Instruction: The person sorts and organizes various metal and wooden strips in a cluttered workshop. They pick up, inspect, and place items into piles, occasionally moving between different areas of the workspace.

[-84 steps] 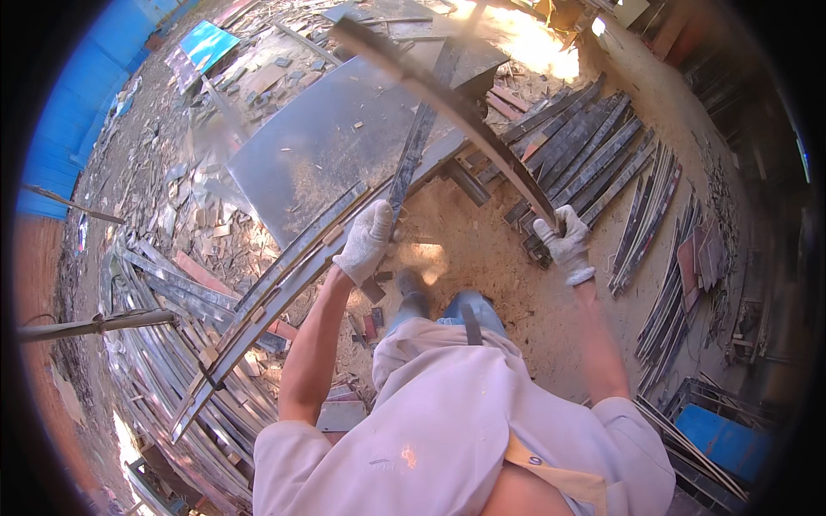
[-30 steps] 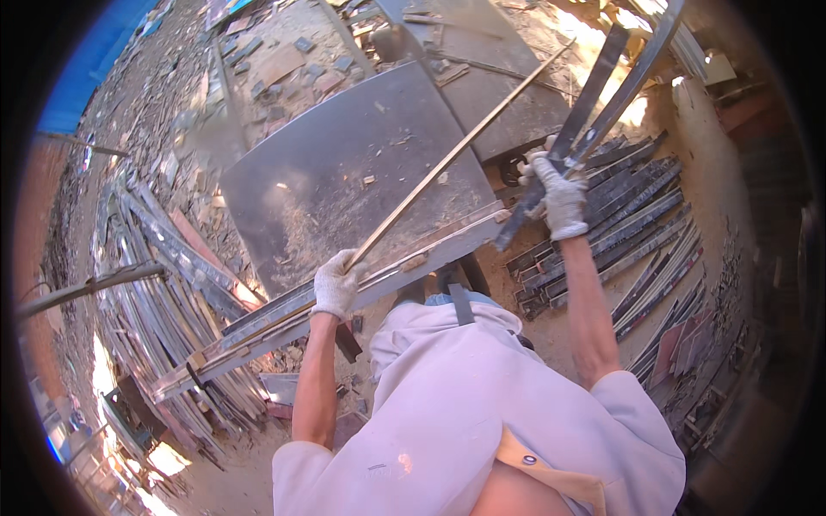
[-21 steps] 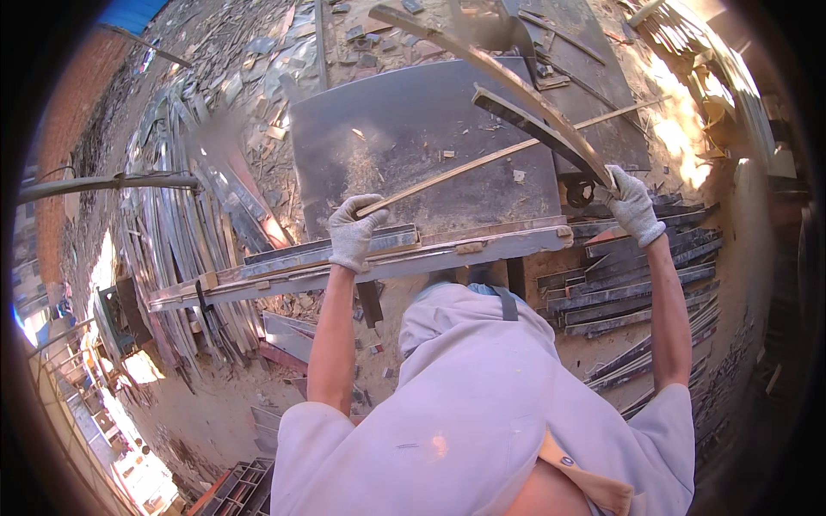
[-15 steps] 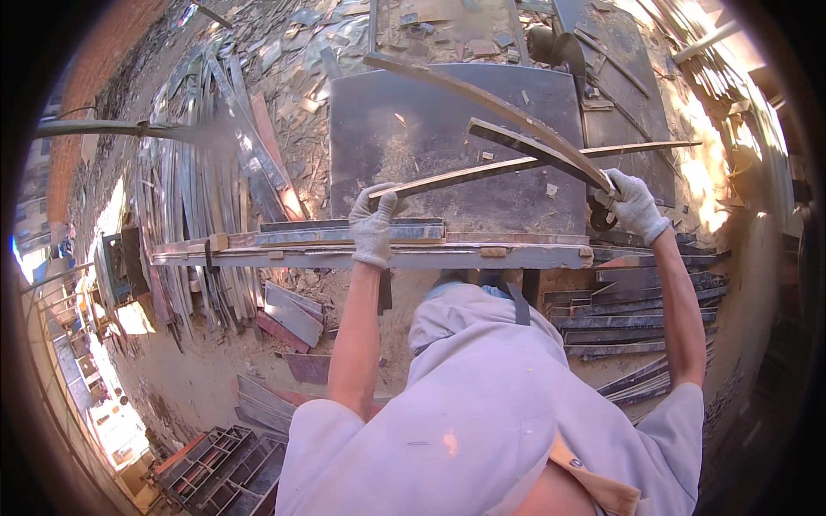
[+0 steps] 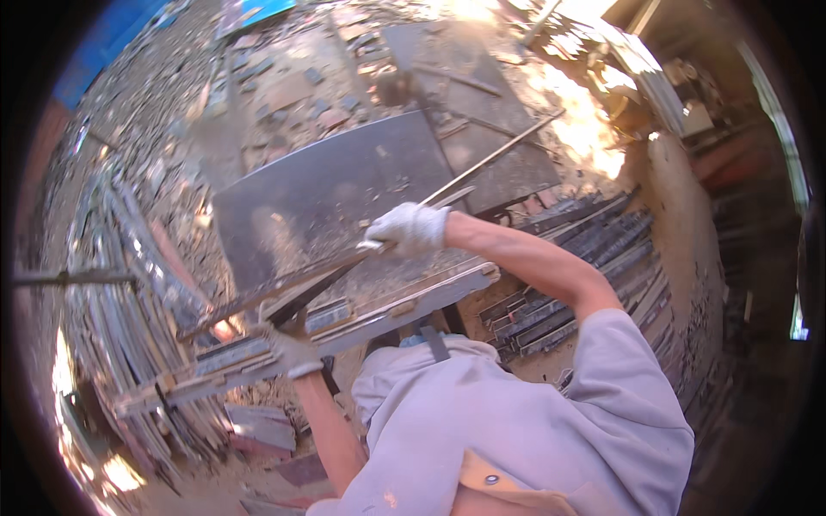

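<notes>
- Long dark strip (image 5: 249, 303): narrow, brownish, slanting up rightward across the near part of the dark panel (image 5: 318, 185).
- Left hand (image 5: 291, 351): gloved, blurred, by the lower end of the short dark strip (image 5: 313, 291), which is flat and nearly black; cannot tell whether it grips.
- Right hand (image 5: 411, 228): gloved, closed around both dark strips' upper ends.
- Pale strip (image 5: 499, 157): thin, straight, extending up-right beyond that glove.

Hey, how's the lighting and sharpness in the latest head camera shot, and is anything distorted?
Head view: sunlit patches at upper right are blown out; the left gloved hand looks smeared; the dark panel has a bowed far edge, likely fisheye distortion; the rim goes black.
</notes>
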A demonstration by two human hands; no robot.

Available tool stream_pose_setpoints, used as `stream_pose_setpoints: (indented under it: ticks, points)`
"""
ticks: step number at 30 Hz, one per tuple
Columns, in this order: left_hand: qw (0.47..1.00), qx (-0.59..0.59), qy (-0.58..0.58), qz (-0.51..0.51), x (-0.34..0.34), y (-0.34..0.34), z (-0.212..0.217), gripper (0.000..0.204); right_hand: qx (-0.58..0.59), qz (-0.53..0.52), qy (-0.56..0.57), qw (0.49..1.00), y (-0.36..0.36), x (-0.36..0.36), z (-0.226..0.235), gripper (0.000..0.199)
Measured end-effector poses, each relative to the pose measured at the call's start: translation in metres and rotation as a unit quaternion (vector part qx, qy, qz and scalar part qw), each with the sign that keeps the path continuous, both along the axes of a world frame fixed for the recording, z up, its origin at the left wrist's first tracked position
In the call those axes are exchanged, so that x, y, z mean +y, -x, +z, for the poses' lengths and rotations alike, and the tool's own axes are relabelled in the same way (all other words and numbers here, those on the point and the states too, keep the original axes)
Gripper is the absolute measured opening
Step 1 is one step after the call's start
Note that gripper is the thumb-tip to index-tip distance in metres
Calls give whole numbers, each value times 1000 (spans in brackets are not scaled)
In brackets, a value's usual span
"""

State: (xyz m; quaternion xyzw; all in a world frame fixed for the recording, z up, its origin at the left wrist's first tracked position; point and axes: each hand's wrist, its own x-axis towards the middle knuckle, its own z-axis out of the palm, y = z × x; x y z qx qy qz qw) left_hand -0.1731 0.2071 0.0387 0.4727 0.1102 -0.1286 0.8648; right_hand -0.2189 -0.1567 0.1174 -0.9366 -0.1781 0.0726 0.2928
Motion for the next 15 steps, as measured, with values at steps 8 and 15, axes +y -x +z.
stream_pose_setpoints:
  ticks: [8, 15]
  points:
    - [994, 42, -92, 48, 6, 1, -13, 58, 108, -11, 39, 993, -7, 17, -13, 30]
    - [964, 151, -209, 68, 17, -1, 27, 44, -2, -46, 125, 991, -32, 25, -24, 39]
